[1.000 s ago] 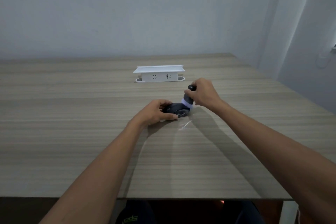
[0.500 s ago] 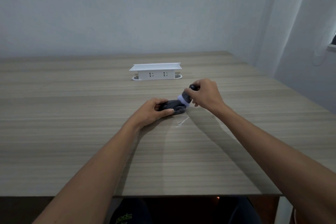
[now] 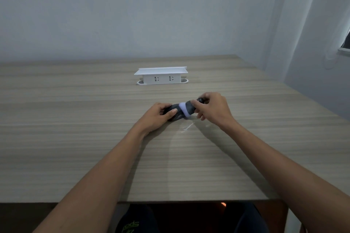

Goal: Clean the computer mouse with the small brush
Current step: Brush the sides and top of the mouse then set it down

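Observation:
A dark grey computer mouse [image 3: 177, 114] lies on the wooden table [image 3: 75, 138], a little beyond its middle. My left hand [image 3: 158, 116] grips the mouse from the left and covers its left part. My right hand [image 3: 213, 108] holds a small brush [image 3: 188, 109] with a dark handle and pale lilac bristles. The brush is tilted down to the left, with its bristles pressed on the top right of the mouse.
A white power strip box [image 3: 162, 76] with two sockets stands farther back on the table. A small pale scuff or scrap [image 3: 186, 127] lies just in front of the mouse. The table's near edge runs above my knees.
The brush has swept left and lies flatter over the top of the mouse. My left hand keeps the mouse in the same place. The camera has shifted slightly.

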Available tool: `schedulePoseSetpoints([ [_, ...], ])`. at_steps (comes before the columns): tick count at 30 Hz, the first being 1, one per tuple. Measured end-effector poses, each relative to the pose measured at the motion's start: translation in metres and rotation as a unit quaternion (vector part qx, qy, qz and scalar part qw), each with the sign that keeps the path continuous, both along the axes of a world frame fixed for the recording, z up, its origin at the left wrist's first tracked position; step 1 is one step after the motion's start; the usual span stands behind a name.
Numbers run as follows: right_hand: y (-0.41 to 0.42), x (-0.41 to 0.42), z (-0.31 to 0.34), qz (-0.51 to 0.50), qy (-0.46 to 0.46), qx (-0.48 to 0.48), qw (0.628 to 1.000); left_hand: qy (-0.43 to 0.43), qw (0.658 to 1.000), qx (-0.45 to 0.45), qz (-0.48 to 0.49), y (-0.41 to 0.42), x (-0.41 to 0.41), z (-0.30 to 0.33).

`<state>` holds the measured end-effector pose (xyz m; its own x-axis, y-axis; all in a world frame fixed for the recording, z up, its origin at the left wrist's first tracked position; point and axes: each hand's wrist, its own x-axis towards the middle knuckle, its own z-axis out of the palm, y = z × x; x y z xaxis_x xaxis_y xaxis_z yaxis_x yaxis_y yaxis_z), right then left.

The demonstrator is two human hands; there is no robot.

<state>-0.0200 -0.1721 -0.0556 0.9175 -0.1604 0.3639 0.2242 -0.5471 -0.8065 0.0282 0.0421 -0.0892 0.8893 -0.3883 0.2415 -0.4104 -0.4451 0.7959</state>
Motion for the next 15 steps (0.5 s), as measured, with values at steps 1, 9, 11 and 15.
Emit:
schedulePoseSetpoints([
  [1, 0.000, 0.000, 0.001, 0.004, 0.002, 0.002, 1.000, -0.003, 1.000, -0.003, 0.010, 0.000, 0.000, 0.000],
  [9, -0.002, 0.006, -0.010, -0.027, 0.065, 0.081, 0.994, 0.030, 0.998, -0.025, 0.044, -0.003, 0.006, -0.001],
  [11, 0.004, 0.005, -0.013, -0.001, 0.092, 0.101, 0.991, 0.032, 0.997, -0.040, 0.054, -0.004, 0.007, -0.003],
  [15, 0.006, 0.006, -0.009, 0.025, 0.121, 0.175, 0.977, 0.050, 0.991, -0.087, 0.088, -0.008, 0.010, -0.007],
])
